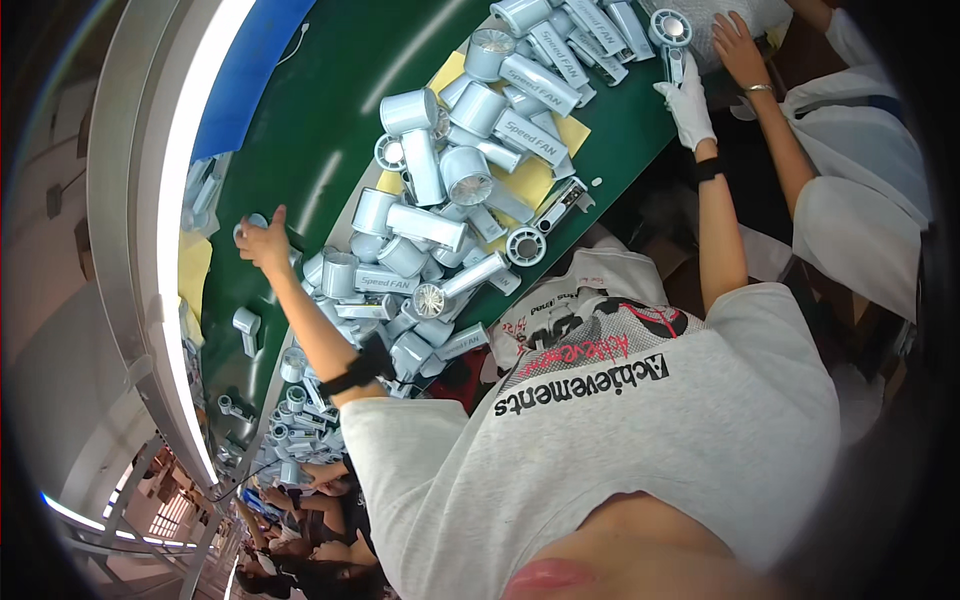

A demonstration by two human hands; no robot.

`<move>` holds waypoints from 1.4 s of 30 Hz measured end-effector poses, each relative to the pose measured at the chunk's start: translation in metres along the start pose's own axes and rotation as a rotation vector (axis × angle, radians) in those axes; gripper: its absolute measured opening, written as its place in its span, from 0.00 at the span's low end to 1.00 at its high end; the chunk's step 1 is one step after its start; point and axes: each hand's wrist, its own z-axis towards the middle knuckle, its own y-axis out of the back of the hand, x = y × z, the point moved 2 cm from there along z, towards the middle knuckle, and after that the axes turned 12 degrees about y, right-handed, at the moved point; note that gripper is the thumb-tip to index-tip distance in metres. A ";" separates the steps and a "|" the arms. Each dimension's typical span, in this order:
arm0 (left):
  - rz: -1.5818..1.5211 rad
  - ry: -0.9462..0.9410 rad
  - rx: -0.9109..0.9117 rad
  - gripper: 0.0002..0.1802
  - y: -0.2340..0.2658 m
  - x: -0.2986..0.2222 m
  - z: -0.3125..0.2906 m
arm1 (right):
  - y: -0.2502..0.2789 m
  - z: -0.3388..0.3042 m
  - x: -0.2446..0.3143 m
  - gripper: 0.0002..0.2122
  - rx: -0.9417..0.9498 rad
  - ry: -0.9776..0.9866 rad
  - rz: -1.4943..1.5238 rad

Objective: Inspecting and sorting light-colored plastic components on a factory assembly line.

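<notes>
My left hand, bare, is stretched out over the green conveyor belt. Its fingers are closed around a pale blue fan part, mostly covered by the hand. At the upper right, my right hand wears a white glove and grips a handheld fan by its handle, with the round head pointing away from me. Between my arms lies a heap of pale blue handheld fans, partly on yellow sheets. One fan with its handle opened rests at the belt's near edge.
Beside my right hand, another person's hand touches clear plastic wrapping. A single fan lies on the belt at left. Farther along are more fans and other people's arms. A bright lamp strip runs along the left.
</notes>
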 end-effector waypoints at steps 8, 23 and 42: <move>-0.414 -0.157 -0.118 0.51 -0.089 0.090 0.095 | -0.007 0.031 0.019 0.30 0.186 0.042 -0.636; -2.183 0.267 1.817 0.36 0.040 -0.044 -0.308 | -0.067 -0.081 0.262 0.12 0.621 -0.144 1.287; -1.123 -0.250 0.530 0.44 0.033 -0.039 -0.313 | -0.061 -0.099 0.250 0.12 0.577 -0.187 1.095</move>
